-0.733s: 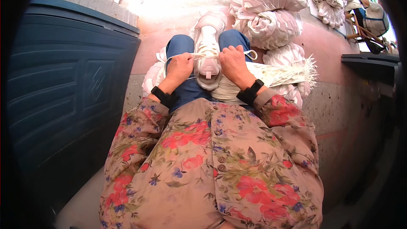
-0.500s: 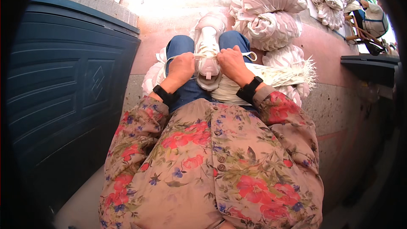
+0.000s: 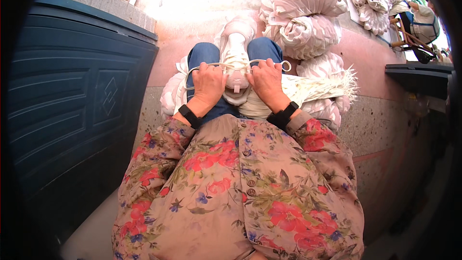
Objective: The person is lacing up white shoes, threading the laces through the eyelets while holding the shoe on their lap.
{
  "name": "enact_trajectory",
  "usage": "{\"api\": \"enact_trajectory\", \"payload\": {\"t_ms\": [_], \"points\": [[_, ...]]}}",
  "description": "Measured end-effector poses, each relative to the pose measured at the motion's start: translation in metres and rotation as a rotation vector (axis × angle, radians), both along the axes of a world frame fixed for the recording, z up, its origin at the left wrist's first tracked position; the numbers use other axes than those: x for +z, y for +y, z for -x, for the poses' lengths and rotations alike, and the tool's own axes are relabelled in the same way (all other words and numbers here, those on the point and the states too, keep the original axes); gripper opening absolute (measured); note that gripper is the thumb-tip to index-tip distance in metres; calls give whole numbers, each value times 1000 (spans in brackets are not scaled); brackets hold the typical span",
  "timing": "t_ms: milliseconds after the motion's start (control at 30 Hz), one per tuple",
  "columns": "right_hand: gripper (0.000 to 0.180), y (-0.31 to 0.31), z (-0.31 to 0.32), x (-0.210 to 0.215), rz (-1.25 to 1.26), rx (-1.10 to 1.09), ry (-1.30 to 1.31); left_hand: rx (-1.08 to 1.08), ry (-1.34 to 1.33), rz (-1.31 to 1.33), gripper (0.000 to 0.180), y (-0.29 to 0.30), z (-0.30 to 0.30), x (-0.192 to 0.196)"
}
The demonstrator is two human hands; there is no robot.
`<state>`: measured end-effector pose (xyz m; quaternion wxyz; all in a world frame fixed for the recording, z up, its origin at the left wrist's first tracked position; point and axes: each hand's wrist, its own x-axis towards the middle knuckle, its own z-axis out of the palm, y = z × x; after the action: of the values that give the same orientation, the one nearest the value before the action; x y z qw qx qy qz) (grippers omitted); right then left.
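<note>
Whereas the hands were curled into tighter fists half a second ago, with the white lace [image 3: 289, 64] drawn straighter across the shoe [image 3: 236, 48], the fingers now appear more extended and the lace arches upward on both sides. The left hand [image 3: 210, 82] holds one length of the lace in a narrow grip, just beside the shoe's left edge. The right hand [image 3: 266, 81] holds the other length, likewise narrow, just beside its right edge. A slack loop stands out beyond each hand.

The shoe is located between the knees of the person's blue trousers [image 3: 203, 54]. Condition observed: pale pink and white, with a smooth white strip along its middle, lacing across the upper, and a pink panel bearing a small tab at the end nearer the body.

To the right, a fringed bundle of white laces [image 3: 321, 85] rests near stacked coils [image 3: 308, 1] of overlapping pale pieces. As to containers, a white-and-blue bag [image 3: 425, 26] is noted at upper right, beside a wooden frame [image 3: 399, 31]; its contents cannot be made out.
</note>
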<state>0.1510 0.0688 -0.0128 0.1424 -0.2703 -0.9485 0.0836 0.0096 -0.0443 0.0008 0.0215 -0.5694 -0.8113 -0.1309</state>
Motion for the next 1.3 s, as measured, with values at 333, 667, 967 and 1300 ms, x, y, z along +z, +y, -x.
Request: {"api": "enact_trajectory", "payload": {"t_ms": [333, 667, 967, 1300], "points": [[9, -3, -3, -22, 97, -58, 56, -130, -392, -23, 17, 68, 17, -2], [12, -8, -5, -17, 163, -81, 214, -235, -967, 224, 49, 108, 11, -4], [15, -2, 19, 6, -222, 227, -271, 199, -1708, 123, 51, 94, 50, 40], [14, 31, 13, 137, -10, 231, 829, 242, -1651, 251, 51, 110, 33, 12]]}}
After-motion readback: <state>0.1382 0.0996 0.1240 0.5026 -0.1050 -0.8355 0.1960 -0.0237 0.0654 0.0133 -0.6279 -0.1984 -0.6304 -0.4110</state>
